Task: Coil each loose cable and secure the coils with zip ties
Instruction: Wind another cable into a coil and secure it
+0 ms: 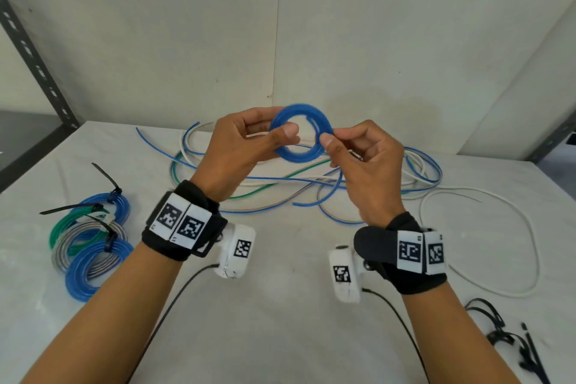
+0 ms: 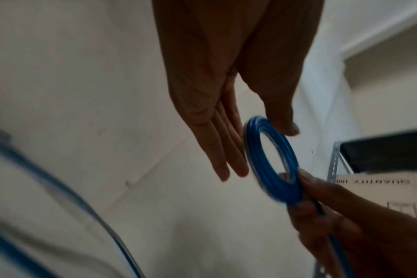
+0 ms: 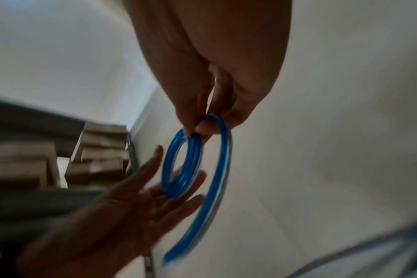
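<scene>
One white table (image 1: 296, 321) carries everything here, and the biggest thing on it is the tangle of loose cables (image 1: 311, 184) at the far middle: blue, white, green and grey strands, with a long white cable (image 1: 526, 246) looping out to the right. To the near left lies a pile of finished coils (image 1: 90, 240), blue, green and grey, each cinched with a black zip tie. Spare zip ties (image 1: 514, 343) wait at the near right edge.

Held up above the tangle is a small blue coil (image 1: 300, 133), several turns deep, with its tail trailing down toward the table. The left hand (image 1: 240, 146) steadies its left side, thumb pressed on the front and straight fingers flat behind it. The right hand (image 1: 367, 165) pinches the coil's right side between thumb and fingertips.

By my judgement the task is partly done: this coil has no tie yet, and several cables remain to be wound.
</scene>
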